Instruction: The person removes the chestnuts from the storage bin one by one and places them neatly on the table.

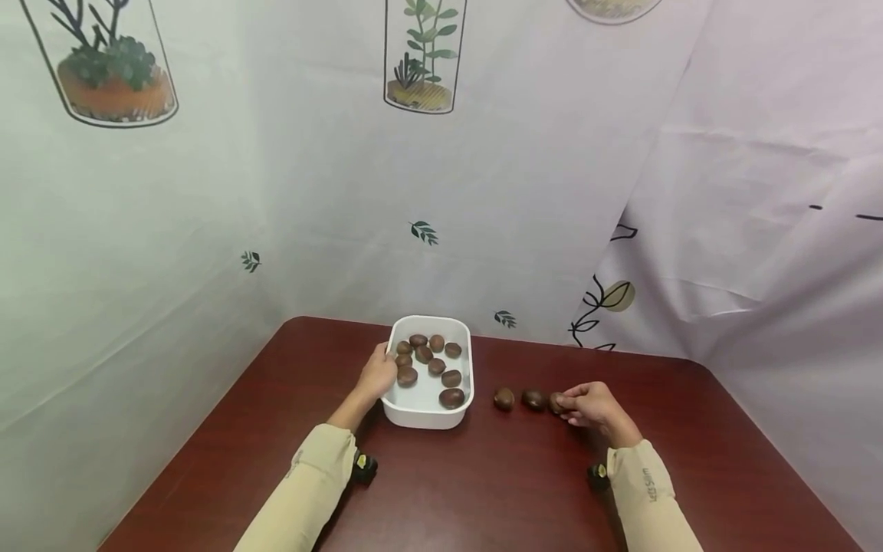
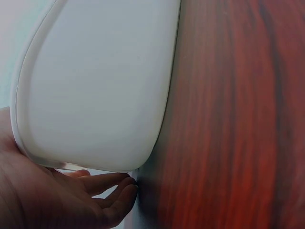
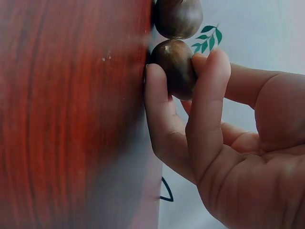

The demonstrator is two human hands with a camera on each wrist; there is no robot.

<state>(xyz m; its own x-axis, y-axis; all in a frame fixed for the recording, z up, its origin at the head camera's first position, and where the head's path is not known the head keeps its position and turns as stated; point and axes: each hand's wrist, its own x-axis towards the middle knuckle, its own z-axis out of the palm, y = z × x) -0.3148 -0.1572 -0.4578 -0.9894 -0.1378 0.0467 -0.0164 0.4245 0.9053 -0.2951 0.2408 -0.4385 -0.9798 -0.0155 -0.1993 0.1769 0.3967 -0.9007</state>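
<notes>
A white rectangular tub (image 1: 424,419) stands on the table with several brown chestnuts (image 1: 451,398) spread over its floor. My left hand (image 1: 378,372) grips its left side, thumb over the rim and fingers against the outer wall (image 2: 95,90). To the right of the tub, three chestnuts form a loose row on the table. The rightmost chestnut (image 3: 174,67) is pinched between the thumb and fingertips of my right hand (image 1: 595,408), close against the tabletop. Right beside it lies the middle chestnut (image 1: 533,399), and the left chestnut (image 1: 503,399) sits nearest the tub.
The dark red wooden table (image 1: 483,491) ends at the back just behind the tub. White cloth printed with plants (image 1: 331,230) hangs behind it and along both sides. A dark wrist device (image 1: 363,468) shows by the left sleeve, another (image 1: 598,476) by the right.
</notes>
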